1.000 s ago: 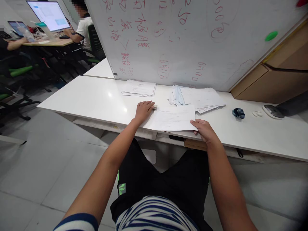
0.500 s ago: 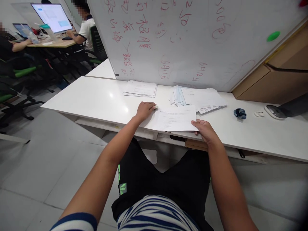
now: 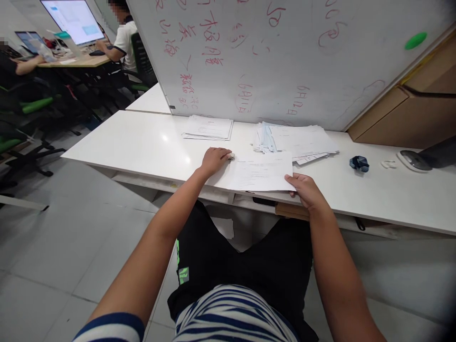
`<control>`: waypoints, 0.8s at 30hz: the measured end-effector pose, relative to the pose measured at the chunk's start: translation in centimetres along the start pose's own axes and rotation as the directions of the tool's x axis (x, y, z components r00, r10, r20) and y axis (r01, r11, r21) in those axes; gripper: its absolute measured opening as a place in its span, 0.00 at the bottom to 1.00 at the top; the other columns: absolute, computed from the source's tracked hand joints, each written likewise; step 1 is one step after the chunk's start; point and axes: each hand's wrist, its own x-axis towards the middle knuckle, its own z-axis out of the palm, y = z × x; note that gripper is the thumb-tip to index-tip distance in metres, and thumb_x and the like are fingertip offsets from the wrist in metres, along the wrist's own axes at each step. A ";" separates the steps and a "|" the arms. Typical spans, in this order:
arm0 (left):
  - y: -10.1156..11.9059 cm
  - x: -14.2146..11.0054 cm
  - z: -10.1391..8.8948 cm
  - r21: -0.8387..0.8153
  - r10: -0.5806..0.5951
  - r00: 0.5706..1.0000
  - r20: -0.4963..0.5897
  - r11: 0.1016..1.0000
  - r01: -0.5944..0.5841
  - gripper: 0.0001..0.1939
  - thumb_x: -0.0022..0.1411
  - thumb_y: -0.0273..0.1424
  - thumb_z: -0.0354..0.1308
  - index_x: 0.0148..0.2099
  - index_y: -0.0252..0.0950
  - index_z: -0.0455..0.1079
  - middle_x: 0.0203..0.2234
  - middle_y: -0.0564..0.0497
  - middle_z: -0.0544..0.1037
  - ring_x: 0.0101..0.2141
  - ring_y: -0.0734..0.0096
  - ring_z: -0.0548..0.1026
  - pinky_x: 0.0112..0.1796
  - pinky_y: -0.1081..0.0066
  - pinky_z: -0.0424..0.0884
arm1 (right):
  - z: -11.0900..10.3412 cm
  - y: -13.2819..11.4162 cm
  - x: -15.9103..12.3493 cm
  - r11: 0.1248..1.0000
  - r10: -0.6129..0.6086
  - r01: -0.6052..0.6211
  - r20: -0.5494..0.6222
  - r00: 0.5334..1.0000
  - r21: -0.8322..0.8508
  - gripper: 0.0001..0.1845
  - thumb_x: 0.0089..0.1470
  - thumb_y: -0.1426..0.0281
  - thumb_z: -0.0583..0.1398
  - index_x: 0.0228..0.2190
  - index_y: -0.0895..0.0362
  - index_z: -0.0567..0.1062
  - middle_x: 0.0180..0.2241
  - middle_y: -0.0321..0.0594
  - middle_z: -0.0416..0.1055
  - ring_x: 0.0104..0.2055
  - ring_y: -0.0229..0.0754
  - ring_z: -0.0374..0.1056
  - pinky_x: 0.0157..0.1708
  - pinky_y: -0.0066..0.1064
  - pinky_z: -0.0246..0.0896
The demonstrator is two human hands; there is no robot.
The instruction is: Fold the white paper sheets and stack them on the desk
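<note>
A printed sheet of paper [image 3: 261, 173] lies at the front edge of the white desk, its near edge reaching past the tabletop. My right hand [image 3: 302, 189] pinches its lower right corner, thumb on top and fingers underneath. At the sheet's upper left corner, my left hand [image 3: 214, 160] is closed round a small pale object [image 3: 231, 156]. Most of that object is covered by the fingers, and its kind cannot be made out. Behind the sheet lies a loose pile of papers [image 3: 302, 140], partly bluish at its left. A neater paper stack [image 3: 208, 127] rests farther left.
A whiteboard [image 3: 228, 66] with red writing stands along the desk's back. To the right are cardboard boxes [image 3: 388, 116], a dark blue crumpled item [image 3: 359, 164], a small white item [image 3: 388, 164] and a computer mouse [image 3: 413, 160]. Two people sit at computers in the far left background.
The camera view has shifted slightly. Both hands keep nearly the same places on the sheet and the small pale object.
</note>
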 end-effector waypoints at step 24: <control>1.7 0.8 -2.5 -0.078 -0.253 0.950 0.184 0.959 0.271 0.16 0.61 0.41 0.53 0.46 0.46 0.77 0.44 0.52 0.79 0.41 0.58 0.74 0.36 0.66 0.68 | 6.4 -15.2 -1.4 0.909 -0.300 0.334 0.164 0.940 -0.249 0.09 0.49 0.68 0.62 0.21 0.59 0.74 0.15 0.35 0.65 0.16 0.32 0.59 0.16 0.25 0.53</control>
